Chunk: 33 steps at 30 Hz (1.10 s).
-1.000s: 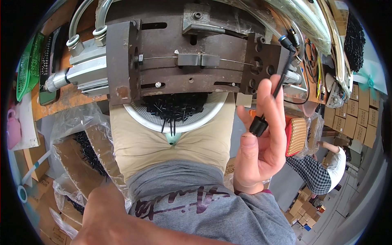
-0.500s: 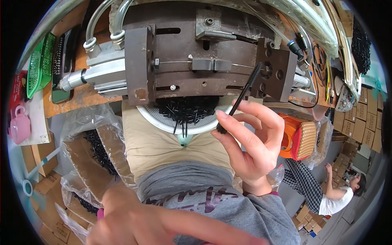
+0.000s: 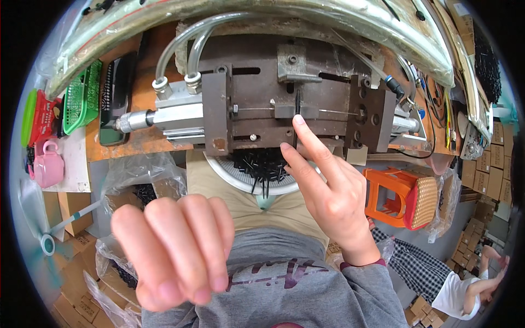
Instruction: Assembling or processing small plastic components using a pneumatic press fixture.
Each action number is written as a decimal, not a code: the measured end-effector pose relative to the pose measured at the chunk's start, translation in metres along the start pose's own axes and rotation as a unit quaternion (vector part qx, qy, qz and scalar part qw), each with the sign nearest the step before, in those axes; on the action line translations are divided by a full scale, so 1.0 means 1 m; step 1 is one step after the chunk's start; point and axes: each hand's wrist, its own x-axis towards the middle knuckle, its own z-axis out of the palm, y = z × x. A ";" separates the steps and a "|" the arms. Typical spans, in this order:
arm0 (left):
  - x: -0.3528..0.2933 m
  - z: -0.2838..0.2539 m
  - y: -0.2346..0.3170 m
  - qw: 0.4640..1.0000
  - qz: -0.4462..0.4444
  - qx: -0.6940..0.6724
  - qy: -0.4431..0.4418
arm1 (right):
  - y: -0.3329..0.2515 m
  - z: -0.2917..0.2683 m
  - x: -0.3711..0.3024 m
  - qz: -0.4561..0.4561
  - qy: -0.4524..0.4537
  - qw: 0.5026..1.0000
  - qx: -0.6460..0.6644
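My right hand (image 3: pixel 333 188) is at the middle of a dark metal fixture (image 3: pixel 254 90). Its index fingertip presses on a slim black rod (image 3: pixel 297 101), and the thumb is beside the rod's near end. The rod lies pointing away from me across the gap between two small grey metal blocks (image 3: pixel 284 112). Over my lap, at the lower left, my left hand (image 3: pixel 174 246) is raised with its fingers curled in. Whatever it may hold is hidden. Beneath the fixture's near edge, a white basin (image 3: pixel 232 180) holds many loose black rods (image 3: pixel 260 168).
Air cylinders (image 3: pixel 180 121) with clear hoses flank the fixture. Left are a green basket (image 3: pixel 82 101) and pink cup (image 3: pixel 49 164). Boxes and bags with black pieces (image 3: pixel 145 192) stand lower left. An orange stool (image 3: pixel 383 202) is at right; another person (image 3: pixel 459 292) sits beyond.
My right hand has carried the rod from above the basin into the gap between the blocks. My left hand has lifted and curled its fingers. The view has shifted slightly.
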 end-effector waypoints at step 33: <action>-0.015 -0.018 -0.027 0.936 0.053 0.345 -0.038 | 0.087 -0.054 0.252 -0.135 -0.108 0.935 -0.309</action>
